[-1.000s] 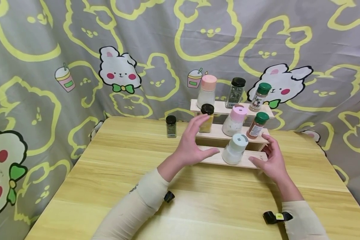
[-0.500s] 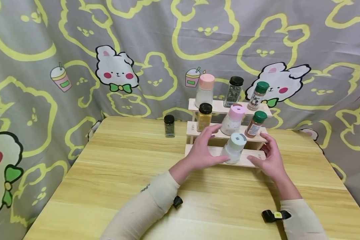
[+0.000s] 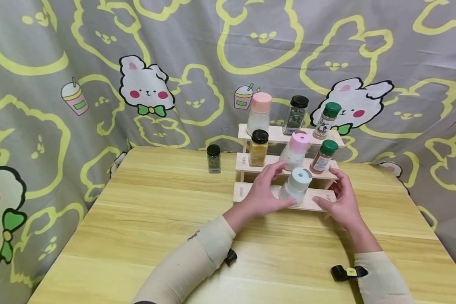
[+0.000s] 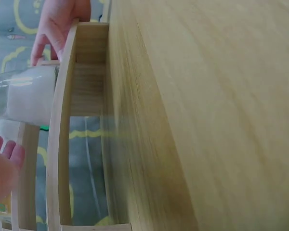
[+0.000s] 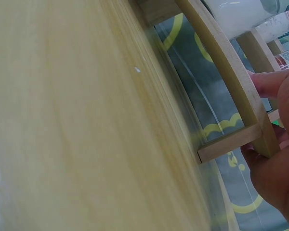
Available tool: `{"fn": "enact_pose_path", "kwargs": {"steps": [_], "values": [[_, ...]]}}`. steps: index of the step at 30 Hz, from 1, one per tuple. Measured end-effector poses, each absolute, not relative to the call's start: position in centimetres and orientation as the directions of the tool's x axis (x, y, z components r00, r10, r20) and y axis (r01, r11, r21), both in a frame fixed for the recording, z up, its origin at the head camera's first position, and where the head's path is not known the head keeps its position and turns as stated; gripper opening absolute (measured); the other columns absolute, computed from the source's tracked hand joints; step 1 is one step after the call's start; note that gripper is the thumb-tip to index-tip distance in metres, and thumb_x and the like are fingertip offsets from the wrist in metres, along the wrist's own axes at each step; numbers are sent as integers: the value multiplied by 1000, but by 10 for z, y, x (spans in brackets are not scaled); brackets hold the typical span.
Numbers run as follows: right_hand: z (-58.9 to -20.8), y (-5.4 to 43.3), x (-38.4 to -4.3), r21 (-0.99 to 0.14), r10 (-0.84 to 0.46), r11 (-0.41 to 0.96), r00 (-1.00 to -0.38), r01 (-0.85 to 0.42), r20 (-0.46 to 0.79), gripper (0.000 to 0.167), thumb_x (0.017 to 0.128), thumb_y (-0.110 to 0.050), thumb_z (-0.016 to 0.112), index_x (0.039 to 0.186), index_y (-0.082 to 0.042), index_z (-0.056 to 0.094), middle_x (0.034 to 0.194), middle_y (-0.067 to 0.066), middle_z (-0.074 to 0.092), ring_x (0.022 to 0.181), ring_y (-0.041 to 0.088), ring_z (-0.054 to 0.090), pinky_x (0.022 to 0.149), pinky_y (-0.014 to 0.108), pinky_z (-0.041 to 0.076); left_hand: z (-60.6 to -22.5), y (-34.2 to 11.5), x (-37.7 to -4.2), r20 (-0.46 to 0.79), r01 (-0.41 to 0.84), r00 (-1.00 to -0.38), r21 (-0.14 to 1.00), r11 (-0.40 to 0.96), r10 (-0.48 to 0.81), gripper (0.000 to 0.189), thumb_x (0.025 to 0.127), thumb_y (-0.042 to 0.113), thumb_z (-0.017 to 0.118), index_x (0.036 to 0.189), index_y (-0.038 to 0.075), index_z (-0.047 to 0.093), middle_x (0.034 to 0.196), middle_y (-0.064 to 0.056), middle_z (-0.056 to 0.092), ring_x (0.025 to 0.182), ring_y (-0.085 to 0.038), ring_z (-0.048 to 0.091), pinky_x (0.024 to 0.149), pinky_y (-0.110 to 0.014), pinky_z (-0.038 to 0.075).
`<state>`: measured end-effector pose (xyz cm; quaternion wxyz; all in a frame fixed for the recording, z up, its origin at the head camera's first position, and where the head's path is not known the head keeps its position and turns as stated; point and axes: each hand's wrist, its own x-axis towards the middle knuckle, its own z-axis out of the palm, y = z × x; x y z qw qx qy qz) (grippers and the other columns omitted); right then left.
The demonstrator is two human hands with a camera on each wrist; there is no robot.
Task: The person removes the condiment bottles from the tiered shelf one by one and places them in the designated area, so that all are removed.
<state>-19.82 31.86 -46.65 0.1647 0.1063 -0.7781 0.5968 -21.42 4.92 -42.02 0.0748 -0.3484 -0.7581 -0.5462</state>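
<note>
Cupping round the upright, pale-lidded jar [image 3: 296, 185] from its left with nearer left hand [image 3: 267, 192], loosely spread, can't tell if touching; gripping rack [image 3: 247, 188] with right hand [image 3: 343, 202].

Lidded jars [image 3: 214, 162], eight; wooden rack [image 3: 251, 193], one
Black-capped jars [image 3: 258, 155], three; green-capped jars [image 3: 321, 163], two; pink-capped jars [image 3: 258, 121], two; pale-capped jar [image 3: 294, 190], one; rack shelves [image 3: 275, 131], three; left hand [image 3: 265, 194], one; right hand [image 3: 341, 203], one; sleeves [image 3: 195, 255], two; black wrist devices [image 3: 340, 273], two; table [image 3: 144, 219], one
</note>
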Motion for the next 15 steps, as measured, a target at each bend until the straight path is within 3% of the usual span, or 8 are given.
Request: {"fn": "enact_pose_path", "kwargs": {"steps": [15], "values": [[-465,317,-197,-891,29,283,-925,-355,378,102,69,24,77,153,-10,31,143,14,42,122,29,47,97,17,40,-422,66,-214,503,608,-744,782,135,440,95,70,11,92,148,12,38,135,-2,52,123,-8,49,101,-25,44]]}}
